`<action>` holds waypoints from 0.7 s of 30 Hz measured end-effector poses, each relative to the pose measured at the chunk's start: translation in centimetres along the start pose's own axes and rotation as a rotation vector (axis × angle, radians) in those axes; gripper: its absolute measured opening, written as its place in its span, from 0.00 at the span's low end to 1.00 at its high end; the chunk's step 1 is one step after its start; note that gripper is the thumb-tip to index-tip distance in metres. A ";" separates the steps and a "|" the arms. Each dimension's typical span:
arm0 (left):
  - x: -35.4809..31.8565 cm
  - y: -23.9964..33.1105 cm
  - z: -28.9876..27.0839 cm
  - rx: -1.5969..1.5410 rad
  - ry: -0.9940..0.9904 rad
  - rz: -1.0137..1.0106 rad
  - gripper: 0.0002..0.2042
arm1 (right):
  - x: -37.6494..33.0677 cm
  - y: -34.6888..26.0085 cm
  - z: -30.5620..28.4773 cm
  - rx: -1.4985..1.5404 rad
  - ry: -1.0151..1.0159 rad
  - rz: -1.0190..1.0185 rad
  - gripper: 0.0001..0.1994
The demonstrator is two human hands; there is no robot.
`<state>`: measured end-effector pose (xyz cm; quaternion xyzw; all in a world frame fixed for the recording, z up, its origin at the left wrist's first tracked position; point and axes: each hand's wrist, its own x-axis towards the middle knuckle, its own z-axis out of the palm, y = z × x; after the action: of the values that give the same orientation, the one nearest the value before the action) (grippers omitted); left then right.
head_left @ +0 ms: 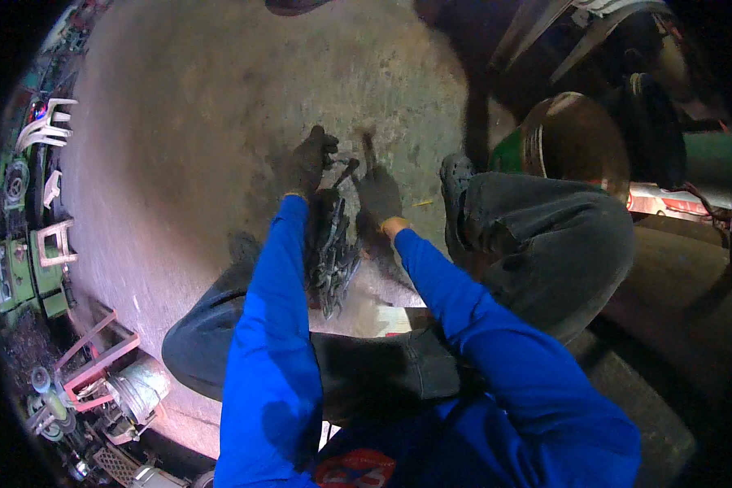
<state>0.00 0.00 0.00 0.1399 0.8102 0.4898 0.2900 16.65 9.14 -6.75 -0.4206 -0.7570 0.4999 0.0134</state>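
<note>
Both of my hands wear dark gloves and are held close together over the floor. My left hand (307,165) is closed, its fingertips pinching a small metal piece (341,161). A short dark metal part (347,172) lies between the two hands; I cannot tell which hand bears it. My right hand (378,193) is closed too, and a blurred brownish stick-like piece (368,146) sticks up beyond its fingers. What sits inside that grip is hidden. Just below the hands, between my legs, lies a heap of dark metal links and pieces (332,259).
My bent legs flank the heap, with a dark shoe (457,183) at right. A large green-and-brown drum (573,142) lies to the right. White plastic chairs (50,126), a red metal frame (102,362) and a bucket (141,389) line the left. Concrete floor (195,122) stretches ahead.
</note>
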 end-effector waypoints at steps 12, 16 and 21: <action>-0.8 -1.3 -0.6 0.144 -0.003 0.030 0.33 | -0.6 -0.7 -1.4 0.005 -0.033 0.014 0.29; -0.8 -2.1 -1.7 0.183 0.019 0.055 0.35 | -1.6 -1.0 -1.6 -0.108 -0.123 0.019 0.27; -2.5 -1.0 -1.3 0.245 0.052 -0.004 0.36 | -1.3 -3.2 -2.8 0.079 0.000 -0.004 0.29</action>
<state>1.22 -2.73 0.40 0.1598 0.8715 0.3899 0.2507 16.78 9.91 -2.36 -0.4182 -0.7375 0.5293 0.0310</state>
